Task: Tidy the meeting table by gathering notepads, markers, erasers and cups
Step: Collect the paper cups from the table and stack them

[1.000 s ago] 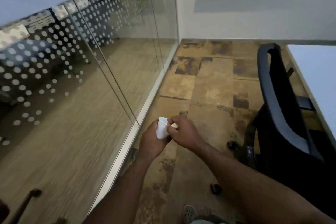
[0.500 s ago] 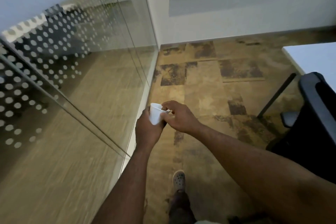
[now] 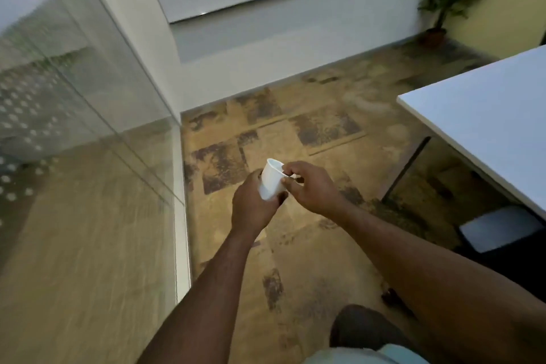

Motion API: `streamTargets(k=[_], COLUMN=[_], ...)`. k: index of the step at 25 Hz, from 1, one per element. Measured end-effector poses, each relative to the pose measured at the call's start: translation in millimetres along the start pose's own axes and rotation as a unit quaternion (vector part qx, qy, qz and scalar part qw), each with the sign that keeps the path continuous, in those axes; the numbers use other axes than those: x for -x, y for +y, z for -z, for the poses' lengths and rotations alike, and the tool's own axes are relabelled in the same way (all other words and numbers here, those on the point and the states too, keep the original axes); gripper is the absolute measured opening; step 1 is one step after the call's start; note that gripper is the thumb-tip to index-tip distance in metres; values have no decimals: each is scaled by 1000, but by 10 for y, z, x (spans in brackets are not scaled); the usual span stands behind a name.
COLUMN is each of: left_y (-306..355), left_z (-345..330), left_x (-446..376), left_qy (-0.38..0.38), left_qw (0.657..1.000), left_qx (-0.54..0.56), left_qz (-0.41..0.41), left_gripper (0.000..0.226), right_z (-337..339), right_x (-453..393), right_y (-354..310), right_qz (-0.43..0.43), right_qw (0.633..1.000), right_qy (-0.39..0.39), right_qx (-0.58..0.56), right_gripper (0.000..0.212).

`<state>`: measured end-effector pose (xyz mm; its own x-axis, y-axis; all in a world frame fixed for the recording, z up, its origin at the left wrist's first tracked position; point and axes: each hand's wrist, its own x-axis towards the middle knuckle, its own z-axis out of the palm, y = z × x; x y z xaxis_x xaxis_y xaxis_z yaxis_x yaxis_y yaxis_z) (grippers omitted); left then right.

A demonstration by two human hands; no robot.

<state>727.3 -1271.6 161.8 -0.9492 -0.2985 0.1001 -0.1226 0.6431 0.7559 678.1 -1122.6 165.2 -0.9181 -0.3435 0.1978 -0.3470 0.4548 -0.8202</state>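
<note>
We hold a small white disposable cup (image 3: 271, 179) in front of us above the patterned brown carpet floor (image 3: 322, 115), away from the white rectangular meeting table (image 3: 487, 124) at right. Our left hand (image 3: 252, 205) wraps the cup's lower wall; our right hand (image 3: 310, 186) pinches its rim, tilted towards the frosted glass partition (image 3: 74, 115). We judge the thin wall liable to buckle under a tight squeeze, and any dregs could spill onto the carpet. Whether the cup is empty cannot be seen.
</note>
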Motion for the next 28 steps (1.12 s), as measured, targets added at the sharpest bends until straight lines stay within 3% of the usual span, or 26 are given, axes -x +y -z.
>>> streamTargets(k=[6, 11, 15, 23, 28], left_y=[46, 239, 540, 1091, 1512], left_z=[-855, -1496, -1869, -3065, -4104], left_x=[-1624, -3106, -4243, -6226, -7658], left_qy=[-94, -155, -161, -218, -302], left_qw=[992, 982, 980, 960, 925], left_qx=[29, 30, 35, 79, 88], left_qz=[-77, -101, -109, -157, -215], left_gripper=[68, 65, 66, 62, 58], right_z=[464, 925, 1311, 2029, 2630], right_x=[-1281, -2523, -3536, -5092, -6110], right_y=[842, 1563, 1881, 2982, 3793], right_qz=[-108, -116, -153, -292, -328], right_qw=[990, 988, 978, 926, 904], right_qy=[92, 83, 139, 190, 254], right_qx=[18, 61, -12, -145, -103], right_gripper=[24, 19, 12, 27, 15])
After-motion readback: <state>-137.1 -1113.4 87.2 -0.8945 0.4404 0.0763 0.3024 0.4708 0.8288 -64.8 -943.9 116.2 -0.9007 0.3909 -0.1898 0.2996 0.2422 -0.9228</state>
